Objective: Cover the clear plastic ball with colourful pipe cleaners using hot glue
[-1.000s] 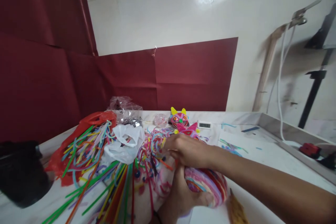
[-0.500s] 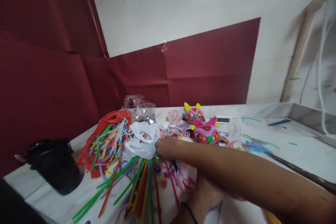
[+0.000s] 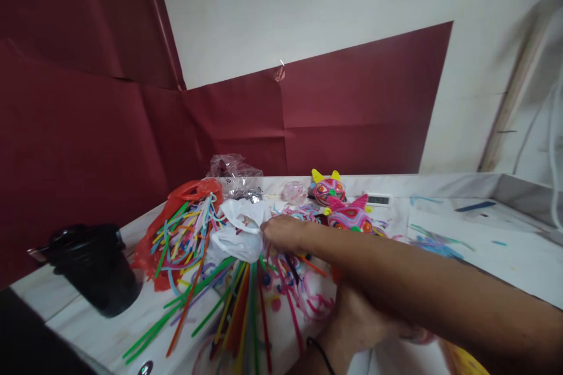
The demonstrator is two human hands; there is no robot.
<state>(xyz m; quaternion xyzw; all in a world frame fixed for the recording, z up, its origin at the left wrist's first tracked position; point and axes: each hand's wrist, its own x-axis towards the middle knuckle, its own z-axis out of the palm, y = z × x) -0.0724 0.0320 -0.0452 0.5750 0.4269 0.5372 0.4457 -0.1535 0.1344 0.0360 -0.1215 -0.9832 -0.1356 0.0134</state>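
Observation:
My right hand (image 3: 281, 232) reaches from the right across the table to the edge of a crumpled white plastic bag (image 3: 235, 237). Its fingers are curled under and what they pinch is hidden. Around it lies a heap of thin coloured strips (image 3: 185, 234) and long coloured sticks (image 3: 240, 304). My left hand (image 3: 358, 325), with a black band at the wrist, rests low under my right forearm. Its fingers are covered; a bit of a pink striped thing (image 3: 417, 337) shows beside it.
A black cup (image 3: 94, 269) stands at the left edge. A red plastic bag (image 3: 193, 193) and a clear bag (image 3: 231, 169) lie behind the strips. Two pink cat-face crafts (image 3: 328, 187) (image 3: 349, 217), a small digital clock (image 3: 378, 199) and a pinkish ball (image 3: 294, 192) sit near the dark red backdrop.
My right hand moved left from above the striped ball to the white bag. The view swung left, and my forearm now covers the ball and left hand.

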